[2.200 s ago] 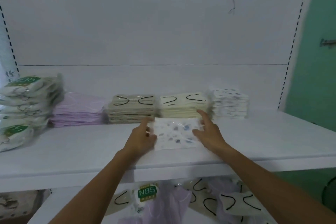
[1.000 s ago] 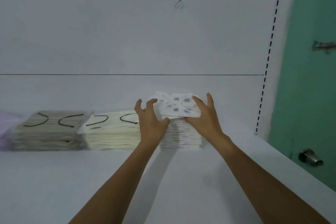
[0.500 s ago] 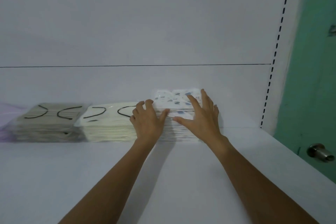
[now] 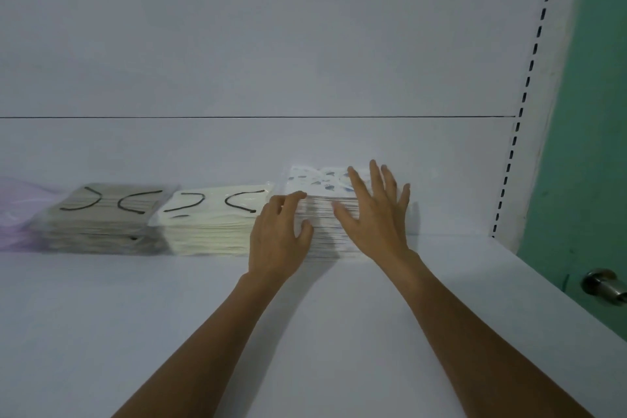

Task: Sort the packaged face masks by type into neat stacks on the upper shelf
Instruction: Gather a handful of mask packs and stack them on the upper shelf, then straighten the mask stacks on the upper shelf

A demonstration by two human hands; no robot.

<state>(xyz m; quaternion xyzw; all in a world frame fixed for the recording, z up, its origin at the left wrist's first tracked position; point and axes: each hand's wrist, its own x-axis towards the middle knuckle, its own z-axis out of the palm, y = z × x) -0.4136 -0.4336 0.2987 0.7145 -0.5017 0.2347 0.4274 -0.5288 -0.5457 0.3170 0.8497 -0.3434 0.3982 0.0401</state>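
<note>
A stack of white patterned masks (image 4: 319, 180) with blue spots stands at the back of the upper shelf (image 4: 169, 316). My right hand (image 4: 375, 214) lies flat on the stack's top and right front, fingers spread. My left hand (image 4: 280, 234) rests against the stack's front left corner, fingers bent over its top edge. To the left stand a cream mask stack (image 4: 210, 217) and a tan mask stack (image 4: 105, 217), both with black ear loops. A purple stack (image 4: 13, 210) shows at the far left edge.
The white back panel (image 4: 271, 44) rises behind the stacks. A slotted upright (image 4: 522, 105) marks the shelf's right end. Beyond it is a green door (image 4: 590, 112) with a metal knob (image 4: 602, 285). Bare shelf surface spreads in front of the stacks.
The patterned mask pack was lifted from the shelf front and laid on top of the patterned stack. Both hands have since settled lower, pressing on the stack.
</note>
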